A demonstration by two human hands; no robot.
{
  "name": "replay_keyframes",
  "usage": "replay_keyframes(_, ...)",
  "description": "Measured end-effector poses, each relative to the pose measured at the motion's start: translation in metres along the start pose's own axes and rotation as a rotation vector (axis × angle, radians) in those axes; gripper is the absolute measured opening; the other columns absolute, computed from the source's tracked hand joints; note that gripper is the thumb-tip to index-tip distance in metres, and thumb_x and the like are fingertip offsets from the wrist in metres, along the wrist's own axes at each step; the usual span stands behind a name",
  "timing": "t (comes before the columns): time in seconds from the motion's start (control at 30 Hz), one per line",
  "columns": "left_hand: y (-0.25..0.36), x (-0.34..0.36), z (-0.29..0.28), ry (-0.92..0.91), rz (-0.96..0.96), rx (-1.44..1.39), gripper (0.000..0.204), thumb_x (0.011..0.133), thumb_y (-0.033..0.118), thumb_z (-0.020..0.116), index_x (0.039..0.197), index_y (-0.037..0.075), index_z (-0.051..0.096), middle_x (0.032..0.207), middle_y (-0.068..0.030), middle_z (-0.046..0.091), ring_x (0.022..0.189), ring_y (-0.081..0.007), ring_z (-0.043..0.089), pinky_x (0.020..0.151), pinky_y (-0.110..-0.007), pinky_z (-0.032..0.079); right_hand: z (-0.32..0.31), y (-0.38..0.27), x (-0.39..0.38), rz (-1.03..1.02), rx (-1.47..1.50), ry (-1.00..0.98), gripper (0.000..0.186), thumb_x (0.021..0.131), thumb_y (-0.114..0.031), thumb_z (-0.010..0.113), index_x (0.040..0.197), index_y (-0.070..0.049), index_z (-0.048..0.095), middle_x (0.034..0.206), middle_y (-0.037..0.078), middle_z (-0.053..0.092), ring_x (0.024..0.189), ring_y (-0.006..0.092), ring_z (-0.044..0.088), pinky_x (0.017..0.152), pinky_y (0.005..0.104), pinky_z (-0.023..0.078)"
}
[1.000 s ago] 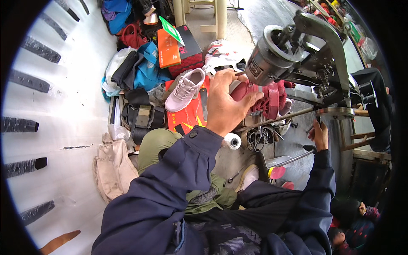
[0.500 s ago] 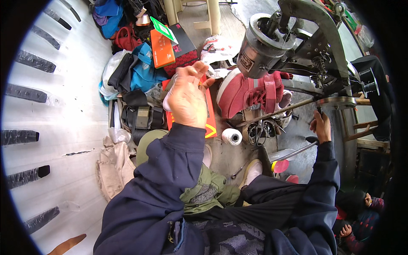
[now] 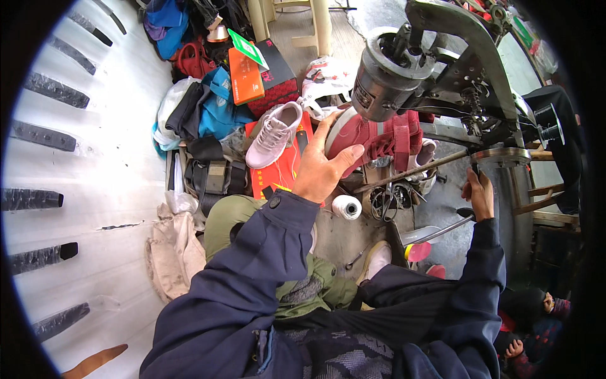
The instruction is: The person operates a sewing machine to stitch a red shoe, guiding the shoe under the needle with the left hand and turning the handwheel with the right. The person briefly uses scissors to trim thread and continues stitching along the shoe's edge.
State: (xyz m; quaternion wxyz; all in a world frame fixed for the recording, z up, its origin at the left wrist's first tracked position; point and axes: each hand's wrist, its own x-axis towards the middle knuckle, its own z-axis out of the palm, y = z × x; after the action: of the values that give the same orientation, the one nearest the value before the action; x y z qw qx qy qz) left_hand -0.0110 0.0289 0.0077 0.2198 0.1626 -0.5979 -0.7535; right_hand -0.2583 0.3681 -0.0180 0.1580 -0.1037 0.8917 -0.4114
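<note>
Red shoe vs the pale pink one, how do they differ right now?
The red shoe sits on the sewing machine arm under its head, steadied by the left hand; the pale pink shoe lies untouched on an orange-red box. The red one is dark with a white sole turned toward the hand, partly hidden; the pink one shows whole, laces up. Both are laced sneakers.

Even, diffuse daylight with soft, shallow shadows — no hard glare. The white wall [image 3: 107, 189] at left is brightest, nearly washed out. Fisheye distortion bends its straight edges toward the rim, and a black vignette rings the frame. Focus is sharp centrally — slightly softer at the periphery, lower right dimmest.
</note>
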Motion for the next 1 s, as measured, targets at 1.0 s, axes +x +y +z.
replay_keyframes(1.0,-0.003,0.013,0.015,0.08,0.096,0.01,0.056,0.088,0.018,0.074,0.135,-0.004,0.052,0.13,-0.0066,0.058,0.117,-0.0129,0.051,0.104,-0.028,0.04,-0.107,0.004,0.033,-0.221,-0.013,0.507,0.026,0.104,-0.028,0.057,0.091,-0.007,0.061,0.065,-0.002,0.051,0.054,0.0066,0.047,0.049,0.0255,0.035)
